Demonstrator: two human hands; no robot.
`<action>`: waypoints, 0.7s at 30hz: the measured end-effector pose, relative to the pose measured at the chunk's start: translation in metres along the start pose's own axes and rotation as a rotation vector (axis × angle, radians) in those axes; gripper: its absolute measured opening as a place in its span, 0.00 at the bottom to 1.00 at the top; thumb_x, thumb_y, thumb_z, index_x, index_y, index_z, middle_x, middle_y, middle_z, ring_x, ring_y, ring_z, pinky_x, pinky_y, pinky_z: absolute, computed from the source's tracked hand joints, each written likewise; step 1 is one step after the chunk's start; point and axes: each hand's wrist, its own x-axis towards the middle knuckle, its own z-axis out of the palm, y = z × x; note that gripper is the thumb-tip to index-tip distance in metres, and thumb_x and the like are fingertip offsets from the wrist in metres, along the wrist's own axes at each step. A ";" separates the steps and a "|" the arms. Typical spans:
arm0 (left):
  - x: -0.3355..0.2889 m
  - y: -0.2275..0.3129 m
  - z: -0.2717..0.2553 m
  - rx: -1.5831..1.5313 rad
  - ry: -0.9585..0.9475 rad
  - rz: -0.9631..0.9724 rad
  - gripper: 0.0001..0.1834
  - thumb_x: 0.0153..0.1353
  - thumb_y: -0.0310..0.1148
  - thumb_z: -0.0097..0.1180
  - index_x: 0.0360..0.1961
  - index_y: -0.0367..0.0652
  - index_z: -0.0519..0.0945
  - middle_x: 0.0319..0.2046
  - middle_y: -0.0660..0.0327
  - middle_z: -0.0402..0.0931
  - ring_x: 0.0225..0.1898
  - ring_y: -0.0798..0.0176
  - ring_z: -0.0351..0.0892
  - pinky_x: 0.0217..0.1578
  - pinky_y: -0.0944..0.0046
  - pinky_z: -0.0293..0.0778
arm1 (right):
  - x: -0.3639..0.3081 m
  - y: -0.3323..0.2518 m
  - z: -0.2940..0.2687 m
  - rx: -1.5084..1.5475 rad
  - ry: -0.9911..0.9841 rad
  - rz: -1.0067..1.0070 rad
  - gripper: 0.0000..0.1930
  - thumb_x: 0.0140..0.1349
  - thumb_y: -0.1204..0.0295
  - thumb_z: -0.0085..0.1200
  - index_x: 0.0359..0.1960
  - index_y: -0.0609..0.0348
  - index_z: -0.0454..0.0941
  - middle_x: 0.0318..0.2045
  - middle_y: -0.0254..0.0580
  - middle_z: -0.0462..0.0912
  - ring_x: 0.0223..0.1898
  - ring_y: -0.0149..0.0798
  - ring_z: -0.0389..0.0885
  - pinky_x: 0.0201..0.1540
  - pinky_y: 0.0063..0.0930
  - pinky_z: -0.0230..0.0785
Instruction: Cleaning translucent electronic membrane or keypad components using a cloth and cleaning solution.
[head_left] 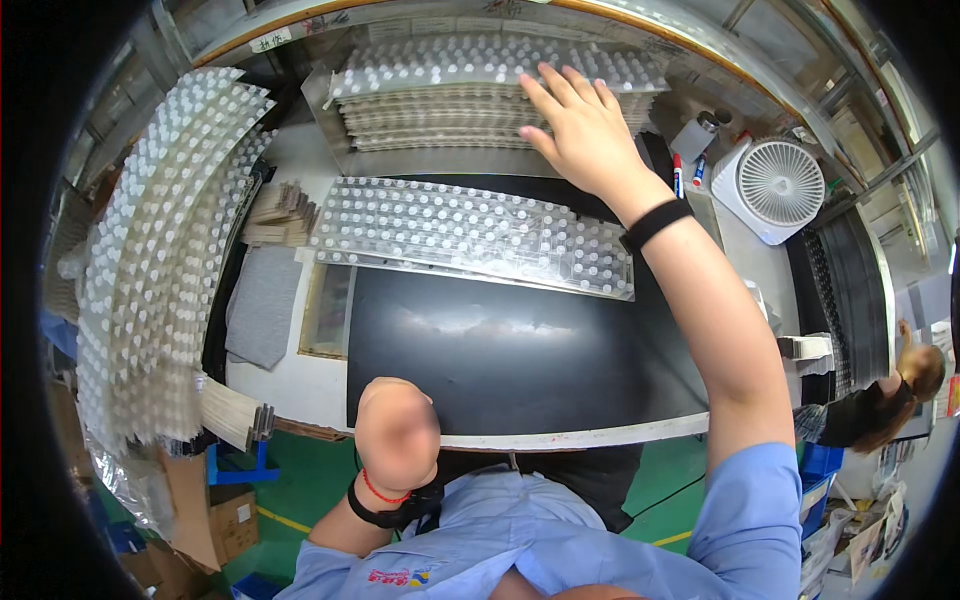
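My right hand (590,130) is stretched out to the back of the table with its fingers spread. Its fingertips are over the right part of a stack of clear sheets (430,110) dotted with white round pieces; whether they touch it I cannot tell. My left hand (398,430) is at the table's front edge, bunched up and partly blurred, its fingers hidden. Between the hands, a long clear dotted sheet (450,225) lies across the back of a black mat (500,340), with another layer showing under its front edge.
A tall fanned stack of dotted sheets (150,260) stands at the left, beside a grey cloth (265,300). At the back right are a white fan (780,185), a bottle (697,132) and markers (678,175). Another person (885,400) is at the far right.
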 end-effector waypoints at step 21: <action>0.007 0.000 -0.002 0.061 -0.125 -0.036 0.06 0.62 0.23 0.50 0.40 0.39 0.73 0.37 0.54 0.71 0.36 0.62 0.71 0.35 0.66 0.70 | -0.130 -0.018 -0.083 0.546 -0.472 0.061 0.19 0.60 0.69 0.64 0.52 0.62 0.80 0.57 0.52 0.79 0.61 0.56 0.75 0.65 0.44 0.67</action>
